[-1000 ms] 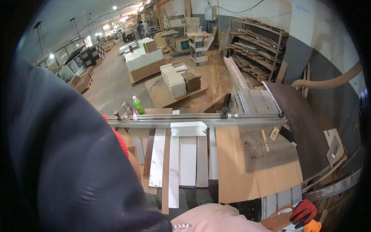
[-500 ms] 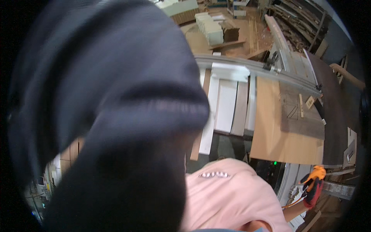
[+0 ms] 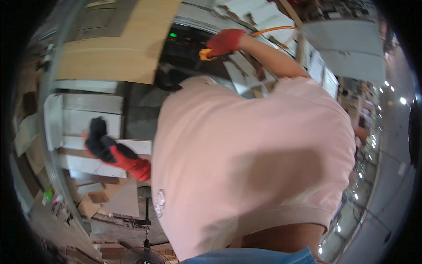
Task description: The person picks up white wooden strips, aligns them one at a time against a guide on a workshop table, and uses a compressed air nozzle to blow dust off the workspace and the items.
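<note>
My left hand [image 3: 108, 147], in a red and black work glove, hovers over narrow white and grey boards [image 3: 92, 119] at the left. Its fingers look loosely stretched, slightly smeared by motion, and nothing shows in them. My right hand [image 3: 225, 42], in a similar red glove, is at the upper middle, closed round an orange air gun [image 3: 205, 54]. Only the gun's orange front part shows; the glove hides the rest. An orange hose [image 3: 274, 29] runs off behind that wrist. My pink shirt fills the middle.
A wood-coloured panel [image 3: 112, 48] lies beyond the boards. Next to it is a dark machine part [image 3: 189, 42] with a green light. A metal rail [image 3: 52, 132] runs down the left. Offcuts [image 3: 99, 196] lie lower left, above a fan [image 3: 143, 256]. A grey panel [image 3: 345, 50] stands upper right.
The view has swung to the right and turned, so the boards now lie at the left. The large dark shape close to the camera is gone, and my left hand is visible.
</note>
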{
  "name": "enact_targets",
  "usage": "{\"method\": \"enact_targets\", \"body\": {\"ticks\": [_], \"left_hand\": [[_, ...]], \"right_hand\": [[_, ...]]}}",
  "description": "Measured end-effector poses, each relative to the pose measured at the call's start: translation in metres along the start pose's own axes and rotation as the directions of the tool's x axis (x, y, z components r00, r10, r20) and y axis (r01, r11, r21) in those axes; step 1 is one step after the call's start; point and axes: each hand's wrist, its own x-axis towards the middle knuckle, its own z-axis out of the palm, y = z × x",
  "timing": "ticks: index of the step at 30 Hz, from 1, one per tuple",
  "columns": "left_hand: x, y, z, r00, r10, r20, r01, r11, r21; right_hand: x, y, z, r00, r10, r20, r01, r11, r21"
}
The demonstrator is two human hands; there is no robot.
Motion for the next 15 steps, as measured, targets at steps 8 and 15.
{"method": "enact_targets", "body": {"ticks": [8,15], "left_hand": [[0.048,0.024,-0.005,0.991,0.136,-0.004,-0.136,0.99,-0.031],[0.103,0.014,0.009,0.967,0.244,0.073,-0.244,0.97,-0.002]], "right_hand": [[0.07,-0.032,0.2,0.862,0.463,-0.205,-0.363,0.847,0.387],[0.065,-0.044,0.256,0.762,0.641,-0.088,-0.423,0.597,0.682]]}}
